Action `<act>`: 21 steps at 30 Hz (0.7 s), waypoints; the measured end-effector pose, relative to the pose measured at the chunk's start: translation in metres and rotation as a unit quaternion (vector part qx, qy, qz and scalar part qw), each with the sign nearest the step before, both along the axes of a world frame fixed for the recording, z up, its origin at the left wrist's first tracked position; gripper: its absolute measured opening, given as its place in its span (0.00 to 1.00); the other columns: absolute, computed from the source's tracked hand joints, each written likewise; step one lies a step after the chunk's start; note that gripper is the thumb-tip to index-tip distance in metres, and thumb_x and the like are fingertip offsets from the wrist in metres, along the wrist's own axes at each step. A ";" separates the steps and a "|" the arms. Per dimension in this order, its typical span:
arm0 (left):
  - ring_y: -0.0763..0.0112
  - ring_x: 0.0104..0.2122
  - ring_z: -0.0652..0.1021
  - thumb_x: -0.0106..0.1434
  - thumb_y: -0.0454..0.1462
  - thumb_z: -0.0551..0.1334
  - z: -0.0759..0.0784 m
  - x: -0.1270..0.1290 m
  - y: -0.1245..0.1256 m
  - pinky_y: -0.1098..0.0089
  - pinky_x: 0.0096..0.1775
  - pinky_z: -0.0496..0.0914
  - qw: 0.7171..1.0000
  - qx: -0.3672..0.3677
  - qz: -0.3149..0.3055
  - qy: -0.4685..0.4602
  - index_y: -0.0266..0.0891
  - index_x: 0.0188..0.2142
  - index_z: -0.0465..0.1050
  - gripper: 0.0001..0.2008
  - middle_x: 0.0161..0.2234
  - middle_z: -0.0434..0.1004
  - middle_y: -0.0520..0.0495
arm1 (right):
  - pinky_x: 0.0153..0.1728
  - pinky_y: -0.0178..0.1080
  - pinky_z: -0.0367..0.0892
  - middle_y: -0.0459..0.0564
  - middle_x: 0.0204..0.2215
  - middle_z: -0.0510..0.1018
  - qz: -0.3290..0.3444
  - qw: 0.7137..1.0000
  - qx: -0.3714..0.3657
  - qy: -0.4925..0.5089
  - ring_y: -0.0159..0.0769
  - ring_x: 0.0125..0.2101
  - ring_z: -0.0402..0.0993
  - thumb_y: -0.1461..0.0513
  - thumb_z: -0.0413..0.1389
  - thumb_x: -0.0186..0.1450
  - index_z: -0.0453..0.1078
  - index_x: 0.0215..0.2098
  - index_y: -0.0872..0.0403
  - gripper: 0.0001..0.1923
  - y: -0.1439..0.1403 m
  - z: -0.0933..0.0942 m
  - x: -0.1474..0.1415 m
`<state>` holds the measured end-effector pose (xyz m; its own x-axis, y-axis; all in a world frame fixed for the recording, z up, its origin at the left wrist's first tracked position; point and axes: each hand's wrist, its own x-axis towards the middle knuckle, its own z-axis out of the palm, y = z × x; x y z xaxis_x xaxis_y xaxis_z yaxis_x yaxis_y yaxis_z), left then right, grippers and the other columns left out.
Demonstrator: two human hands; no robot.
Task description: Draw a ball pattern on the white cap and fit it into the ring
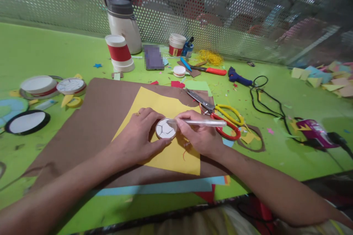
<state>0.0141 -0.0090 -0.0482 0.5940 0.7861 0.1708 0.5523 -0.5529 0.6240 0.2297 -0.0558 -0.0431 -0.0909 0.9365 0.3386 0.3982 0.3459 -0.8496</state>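
Between thumb and fingers, my left hand (140, 132) grips a small round white disc (166, 129) marked with black lines like a football pattern. My right hand (197, 134) is closed around a clear-barrelled pen (206, 122), its tip at the upper part of the disc. Both hands are over a yellow paper sheet (165, 161), which lies on a larger brown sheet (107, 106). Just beyond the right hand rest scissors (213, 108) with one yellow and one red handle. A light blue paper strip (154, 188) lies along the near side.
A white jug (124, 25), a red-and-white paper cup (119, 53) and a phone (153, 57) stand or lie at the back. Right are a blue glue gun (238, 77), black cord (271, 99) and purple can (314, 132). Round lids (40, 85) lie left.
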 end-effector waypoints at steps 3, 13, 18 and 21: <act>0.51 0.45 0.77 0.62 0.50 0.67 0.002 0.001 -0.001 0.52 0.47 0.71 1.000 0.002 -0.003 -0.001 0.42 0.45 0.75 0.18 0.41 0.80 0.44 | 0.35 0.36 0.78 0.46 0.33 0.86 0.009 1.000 -0.001 -0.016 0.34 0.30 0.81 0.59 0.59 0.73 0.78 0.38 0.51 0.07 0.001 0.003 0.000; 0.52 0.44 0.77 0.62 0.49 0.67 0.001 0.001 0.000 0.53 0.46 0.70 1.000 0.009 -0.009 -0.004 0.42 0.45 0.75 0.17 0.41 0.80 0.44 | 0.38 0.36 0.79 0.46 0.34 0.87 0.013 1.000 0.001 -0.022 0.34 0.33 0.83 0.60 0.59 0.73 0.78 0.39 0.51 0.07 0.001 0.005 0.001; 0.52 0.44 0.77 0.62 0.51 0.67 -0.004 -0.001 0.001 0.53 0.46 0.71 1.000 0.022 -0.006 -0.011 0.43 0.46 0.75 0.19 0.42 0.80 0.44 | 0.37 0.36 0.78 0.47 0.33 0.85 0.015 1.000 0.007 -0.002 0.34 0.32 0.83 0.60 0.59 0.73 0.77 0.37 0.52 0.06 0.000 0.000 0.001; 0.51 0.45 0.77 0.62 0.50 0.67 -0.003 -0.001 0.000 0.53 0.46 0.71 1.000 0.012 -0.007 -0.005 0.41 0.46 0.75 0.19 0.42 0.80 0.43 | 0.37 0.36 0.78 0.46 0.32 0.85 0.011 1.000 0.003 0.010 0.34 0.31 0.82 0.60 0.59 0.72 0.76 0.37 0.52 0.06 0.000 -0.002 0.000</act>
